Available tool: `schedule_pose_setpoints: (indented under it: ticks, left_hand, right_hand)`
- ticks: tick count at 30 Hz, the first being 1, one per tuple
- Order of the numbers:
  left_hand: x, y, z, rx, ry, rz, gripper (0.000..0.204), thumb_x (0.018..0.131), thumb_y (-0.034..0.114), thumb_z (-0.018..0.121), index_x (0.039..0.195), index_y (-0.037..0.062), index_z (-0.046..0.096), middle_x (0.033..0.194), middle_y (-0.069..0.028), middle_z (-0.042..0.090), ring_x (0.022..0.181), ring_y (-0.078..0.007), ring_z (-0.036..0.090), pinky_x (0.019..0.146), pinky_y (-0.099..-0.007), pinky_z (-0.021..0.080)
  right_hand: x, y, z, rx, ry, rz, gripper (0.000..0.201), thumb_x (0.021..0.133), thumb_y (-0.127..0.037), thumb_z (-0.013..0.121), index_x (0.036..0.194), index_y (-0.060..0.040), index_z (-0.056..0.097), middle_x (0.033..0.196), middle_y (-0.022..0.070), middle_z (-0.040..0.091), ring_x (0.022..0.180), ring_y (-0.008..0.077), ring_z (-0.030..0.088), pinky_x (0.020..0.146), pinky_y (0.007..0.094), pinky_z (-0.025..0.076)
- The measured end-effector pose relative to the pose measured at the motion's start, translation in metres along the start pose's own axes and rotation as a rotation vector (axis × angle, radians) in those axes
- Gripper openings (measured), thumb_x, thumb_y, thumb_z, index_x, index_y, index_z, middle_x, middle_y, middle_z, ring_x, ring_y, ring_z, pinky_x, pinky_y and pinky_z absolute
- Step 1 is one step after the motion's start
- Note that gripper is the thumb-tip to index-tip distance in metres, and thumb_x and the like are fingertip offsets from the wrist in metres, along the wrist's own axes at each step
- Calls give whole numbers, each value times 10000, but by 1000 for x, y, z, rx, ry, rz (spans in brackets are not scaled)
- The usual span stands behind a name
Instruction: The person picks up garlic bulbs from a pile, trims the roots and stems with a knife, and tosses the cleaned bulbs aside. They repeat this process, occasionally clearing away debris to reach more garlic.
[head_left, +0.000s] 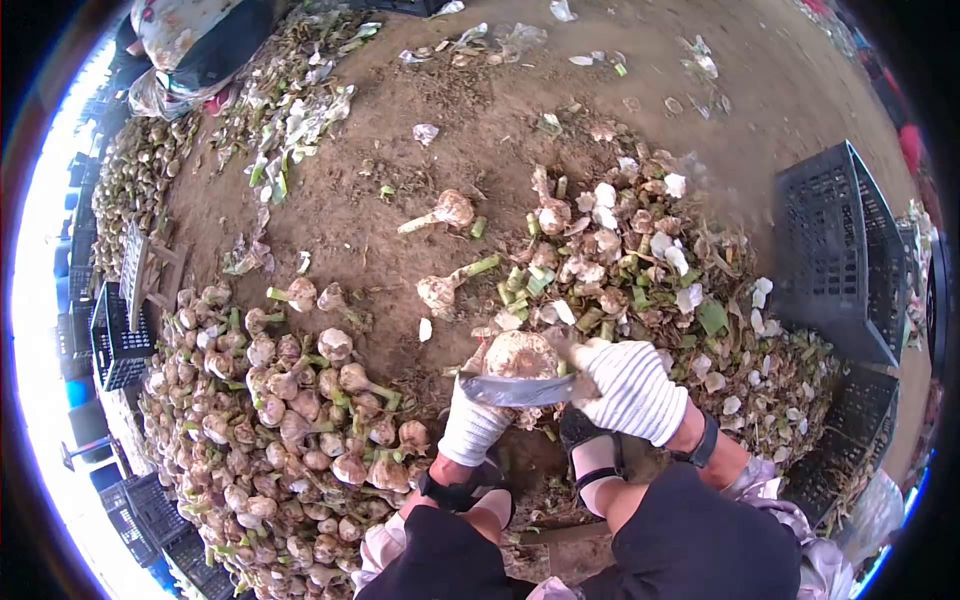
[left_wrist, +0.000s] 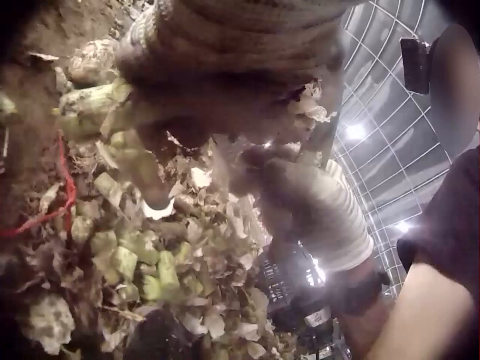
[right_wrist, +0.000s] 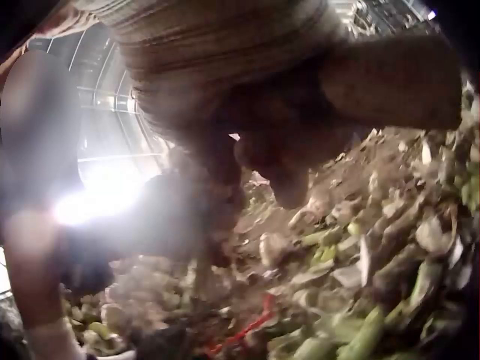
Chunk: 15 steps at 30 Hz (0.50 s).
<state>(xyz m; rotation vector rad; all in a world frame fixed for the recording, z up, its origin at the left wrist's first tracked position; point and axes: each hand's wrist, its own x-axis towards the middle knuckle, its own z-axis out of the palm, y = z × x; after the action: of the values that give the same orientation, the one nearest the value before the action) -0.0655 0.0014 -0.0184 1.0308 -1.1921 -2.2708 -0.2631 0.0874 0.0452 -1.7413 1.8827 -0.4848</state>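
Note:
Both hands wear white striped gloves with the fingertips bare. Low in the middle of the head view, my left hand (head_left: 473, 420) holds a large garlic bulb (head_left: 522, 354) by its side. My right hand (head_left: 635, 390) grips a knife, its curved blade (head_left: 515, 391) lying level across the near side of that bulb. A thick brown handle (right_wrist: 394, 82) juts from under the right glove in the right wrist view. Dark shadow hides most of the fingers in both wrist views.
Uncut garlic (head_left: 290, 440) lies heaped at left, and a mound of cut stalks and peelings (head_left: 640, 270) at right. Loose bulbs with stems (head_left: 440, 292) lie on the dirt floor (head_left: 370, 240) ahead. A black plastic crate (head_left: 840, 250) stands at right. Red string (left_wrist: 67, 187) crosses the scraps.

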Motion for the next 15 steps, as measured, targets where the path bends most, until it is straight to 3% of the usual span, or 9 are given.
schedule_pose_setpoints:
  ticks: [1,2,4,9,15]
  left_hand:
    - [1,1,3,85,-17,27,440,860,49,594,1262,-16,426,1154,-117,603,1012,-169,602,899,-319,499]
    - [2,0,5,170,-34,56,441,863,58,595,1263,-16,426,1157,-118,601,1015,-173,601,903,-320,498]
    - [7,-11,5,-150,-63,-27,505,830,86,651,1269,-15,423,1161,-112,601,1016,-174,602,909,-319,494]
    - [-2,-10,9,-180,-66,-88,592,718,123,778,1220,-5,492,1128,-79,620,994,-147,599,899,-297,484]
    - [-4,-11,8,-142,-105,-148,538,732,117,762,1194,-10,517,1112,-71,626,973,-138,602,862,-293,493]
  right_hand:
    - [-2,-2,3,-30,-31,-3,489,648,-215,672,1092,-31,581,718,144,569,629,336,579,560,410,457]
    - [-1,-6,-1,-22,1,-39,309,657,-253,660,861,-43,562,670,135,575,622,322,600,544,405,481]
    - [-2,-8,-5,-76,-34,-59,296,663,-245,659,856,-45,559,680,132,578,627,312,604,545,402,480]
    - [-10,-14,-15,-151,-101,-117,275,680,-230,648,862,-47,556,732,126,594,658,295,618,557,396,480]
    - [-11,-3,-5,-113,-151,-108,261,662,-210,636,832,-32,547,710,140,572,617,324,587,530,411,451]
